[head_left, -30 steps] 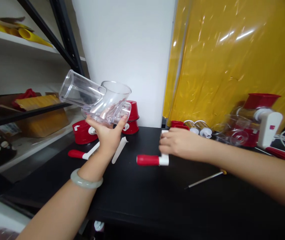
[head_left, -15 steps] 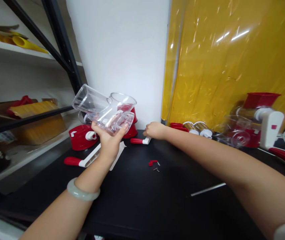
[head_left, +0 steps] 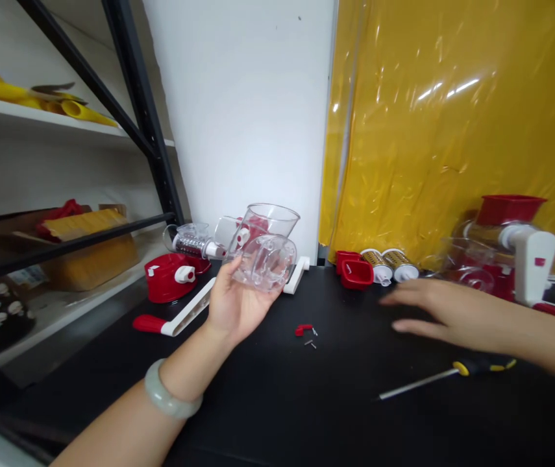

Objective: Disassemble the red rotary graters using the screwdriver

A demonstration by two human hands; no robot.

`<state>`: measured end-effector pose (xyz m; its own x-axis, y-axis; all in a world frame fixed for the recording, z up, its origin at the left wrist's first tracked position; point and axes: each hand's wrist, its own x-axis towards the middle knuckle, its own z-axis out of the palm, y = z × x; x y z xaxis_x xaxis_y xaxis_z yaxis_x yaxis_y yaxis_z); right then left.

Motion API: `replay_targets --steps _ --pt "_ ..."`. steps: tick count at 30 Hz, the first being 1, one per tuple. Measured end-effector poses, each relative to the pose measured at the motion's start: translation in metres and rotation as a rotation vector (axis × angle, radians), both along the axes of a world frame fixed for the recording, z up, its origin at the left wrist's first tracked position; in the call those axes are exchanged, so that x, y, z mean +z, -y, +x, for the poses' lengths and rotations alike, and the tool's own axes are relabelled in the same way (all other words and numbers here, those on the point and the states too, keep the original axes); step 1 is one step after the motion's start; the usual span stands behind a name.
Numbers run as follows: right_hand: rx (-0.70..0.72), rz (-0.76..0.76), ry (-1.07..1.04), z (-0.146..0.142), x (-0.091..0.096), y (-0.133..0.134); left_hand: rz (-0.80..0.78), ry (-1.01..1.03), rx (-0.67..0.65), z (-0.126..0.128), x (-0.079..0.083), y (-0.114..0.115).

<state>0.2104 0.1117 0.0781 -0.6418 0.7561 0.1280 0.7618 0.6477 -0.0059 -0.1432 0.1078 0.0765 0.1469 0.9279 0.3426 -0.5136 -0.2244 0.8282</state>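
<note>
My left hand [head_left: 241,311] holds up a clear plastic grater housing [head_left: 270,250], fingers curled under and around it, one round opening facing up. The right hand [head_left: 445,311] holds nothing; its fingers are apart in the air over the table's right side. Below it lies a screwdriver [head_left: 484,366] with a black and yellow handle. A small red piece [head_left: 303,330] and a few screws or pins [head_left: 310,344] rest mid-table. Behind the left wrist is a crank handle [head_left: 180,322] with a red grip; another white crank [head_left: 296,275] is partly hidden behind the housing.
A red base [head_left: 165,279] stands at the back left, near a drum grater piece [head_left: 194,243]. Red cups [head_left: 356,275] and drum graters [head_left: 377,266] sit at the back. An assembled rotary grater [head_left: 511,214] stands far right. A black-framed shelf [head_left: 153,155] rises at left.
My left hand has brought the clear housing rightward and turned it. The right hand has drawn back from near the small crank toward the right, uncovering the cups and the screwdriver handle.
</note>
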Motion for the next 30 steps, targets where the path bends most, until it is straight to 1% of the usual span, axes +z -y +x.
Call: replay_targets --steps 1,2,4,6,7,8,10,12,15,17,18,20,21,25,27,28,30 --pt "-0.053 -0.045 -0.032 0.024 -0.013 0.010 0.000 0.001 0.003 0.001 0.001 0.001" --pt "-0.113 -0.047 -0.064 0.046 -0.028 0.018 -0.005 0.019 0.005 0.001 0.001 0.001" --pt "-0.173 0.011 -0.103 0.081 -0.060 0.028 -0.046 0.104 -0.012 0.002 0.002 0.002" --pt "-0.172 0.065 -0.141 0.101 -0.085 0.031 -0.116 0.215 -0.049 0.003 0.002 0.002" --pt "-0.153 0.086 -0.165 0.104 -0.093 0.031 -0.154 0.266 -0.069 0.004 0.003 0.003" --pt "-0.131 0.109 -0.189 0.103 -0.097 0.030 -0.190 0.307 -0.090 0.004 0.003 0.004" --pt "-0.087 0.145 -0.215 0.092 -0.095 0.027 -0.246 0.367 -0.131 0.005 0.004 0.006" --pt "-0.067 0.177 -0.210 0.075 -0.080 0.023 -0.280 0.408 -0.163 0.005 0.003 0.007" --pt "-0.078 0.241 -0.208 0.048 -0.053 0.017 -0.286 0.437 -0.185 0.005 0.002 0.007" --pt "-0.099 0.317 -0.241 0.033 -0.041 0.014 -0.279 0.432 -0.198 0.004 0.001 0.006" --pt "-0.113 0.350 -0.263 0.027 -0.038 0.013 -0.273 0.422 -0.202 0.004 0.000 0.005" --pt "-0.141 0.376 -0.317 0.016 -0.038 0.013 -0.250 0.383 -0.191 0.004 -0.001 0.004" --pt "-0.151 0.359 -0.340 0.011 -0.041 0.013 -0.228 0.359 -0.169 0.004 -0.002 0.003" --pt "-0.106 0.198 -0.376 -0.007 -0.055 0.018 -0.087 0.291 -0.005 0.009 -0.007 0.001" --pt "-0.080 0.138 -0.382 -0.013 -0.061 0.020 -0.041 0.266 0.052 0.013 -0.010 0.000" --pt "-0.071 0.119 -0.386 -0.015 -0.062 0.022 -0.031 0.247 0.064 0.014 -0.011 -0.001" --pt "-0.062 0.142 -0.421 -0.016 -0.063 0.023 -0.028 0.194 0.078 0.017 -0.014 -0.002"
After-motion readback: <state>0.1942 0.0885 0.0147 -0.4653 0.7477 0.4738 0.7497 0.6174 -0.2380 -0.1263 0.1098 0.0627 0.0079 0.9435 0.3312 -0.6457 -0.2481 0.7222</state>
